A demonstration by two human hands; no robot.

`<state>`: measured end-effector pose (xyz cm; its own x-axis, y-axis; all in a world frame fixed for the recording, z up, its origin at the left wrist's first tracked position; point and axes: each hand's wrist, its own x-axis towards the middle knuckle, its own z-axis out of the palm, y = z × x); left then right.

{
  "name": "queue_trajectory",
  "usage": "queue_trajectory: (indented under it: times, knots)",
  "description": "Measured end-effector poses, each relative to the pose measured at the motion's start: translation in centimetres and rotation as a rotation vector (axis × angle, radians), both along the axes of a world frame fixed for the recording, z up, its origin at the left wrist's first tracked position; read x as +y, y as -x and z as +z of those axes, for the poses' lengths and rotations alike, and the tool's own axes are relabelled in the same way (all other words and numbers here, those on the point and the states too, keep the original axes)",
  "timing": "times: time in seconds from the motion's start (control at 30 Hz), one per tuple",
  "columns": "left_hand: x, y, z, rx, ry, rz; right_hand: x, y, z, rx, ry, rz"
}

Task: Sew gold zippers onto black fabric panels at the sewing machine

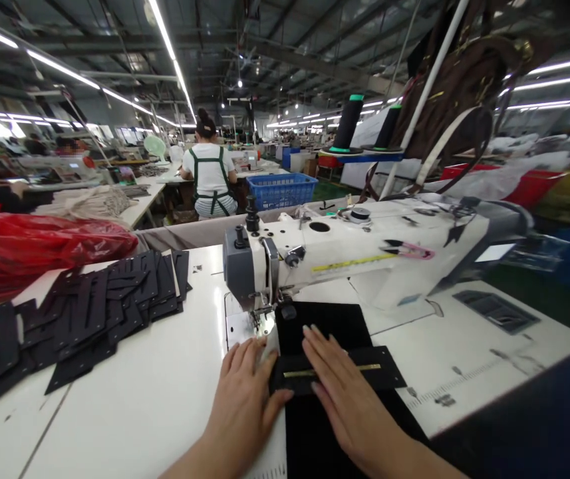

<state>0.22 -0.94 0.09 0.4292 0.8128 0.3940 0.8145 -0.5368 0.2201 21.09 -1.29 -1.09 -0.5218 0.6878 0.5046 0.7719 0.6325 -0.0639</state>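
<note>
A black strip with a gold-toothed zipper (369, 367) lies crosswise over a larger black fabric panel (324, 319) on the sewing machine's bed. My right hand (337, 382) rests flat on the strip, its fingers stretched forward and covering the middle of the zipper. Beside the strip's left end is my left hand (245, 389), fingers extended close to the presser foot (261, 319), its thumb touching the strip's near left edge. The white sewing machine (314, 253) stands just ahead of both hands. Fabric under my palms is hidden.
Black slotted pieces (90, 313) lie heaped on the left of the white table (155, 412), near a red plastic bag (40, 233). Pink-handled snips (414, 250) sit on the machine arm. Thread cones (347, 126) stand behind. A co-worker (209, 173) sits ahead near a blue basket (282, 191).
</note>
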Motion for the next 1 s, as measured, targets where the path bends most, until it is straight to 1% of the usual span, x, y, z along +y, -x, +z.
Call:
queue_trajectory:
  times: [0.03, 0.07, 0.1, 0.13, 0.17, 0.2, 0.23, 0.3, 0.4, 0.5, 0.57, 0.63, 0.7, 0.8, 0.87, 0.93, 1.0]
  knots:
    - [-0.2, -0.2, 0.1, -0.023, 0.025, -0.011, -0.2, -1.2, 0.0, 0.032, -0.045, -0.077]
    - [-0.3, -0.4, 0.2, -0.056, 0.053, -0.014, -0.2, -2.6, -0.1, 0.066, -0.083, -0.187]
    - [-0.4, -0.5, 0.3, -0.096, 0.079, -0.012, -0.3, -4.0, -0.3, 0.101, -0.1, -0.308]
    - [-0.5, -0.6, 0.5, -0.137, 0.103, -0.007, -0.4, -5.5, -0.6, 0.135, -0.084, -0.426]
    - [-0.7, -0.7, 0.7, -0.177, 0.124, -0.002, -0.5, -6.7, -0.8, 0.17, -0.025, -0.496]
    - [-0.8, -0.8, 0.9, -0.213, 0.144, 0.001, -0.6, -7.7, -0.9, 0.223, 0.055, -0.527]
    - [-1.0, -0.9, 1.0, -0.245, 0.171, 0.005, -0.8, -8.4, -0.9, 0.289, 0.155, -0.522]
    - [-1.4, -1.0, 1.3, -0.315, 0.261, 0.032, -1.2, -8.9, -0.5, 0.465, 0.345, -0.472]
    - [-2.2, -0.7, 1.4, -0.474, 0.462, 0.113, -1.5, -8.0, 0.7, 0.757, 0.571, -0.402]
    - [-3.1, 0.5, 1.1, -0.707, 0.612, 0.188, -1.5, -6.4, 1.3, 1.062, 0.79, -0.232]
    - [-3.8, 1.6, 0.6, -0.843, 0.665, 0.239, -1.6, -5.4, 1.2, 1.202, 0.862, -0.131]
    - [-4.5, 2.8, 0.3, -0.932, 0.686, 0.294, -1.9, -4.4, 1.0, 1.247, 0.852, -0.083]
    - [-5.4, 3.9, 0.5, -0.993, 0.675, 0.347, -2.2, -3.3, 0.9, 1.242, 0.838, -0.07]
    - [-6.7, 5.0, 1.8, -1.089, 0.693, 0.414, -2.5, -1.5, 1.4, 1.24, 0.891, -0.029]
    - [-7.5, 5.7, 2.9, -1.15, 0.754, 0.441, -2.7, -0.2, 1.9, 1.234, 0.969, 0.031]
    - [-8.4, 6.6, 3.7, -1.184, 0.829, 0.432, -2.8, 1.2, 2.4, 1.216, 1.039, 0.096]
    - [-9.3, 7.9, 4.0, -1.151, 0.857, 0.387, -3.0, 2.5, 2.7, 1.18, 1.082, 0.151]
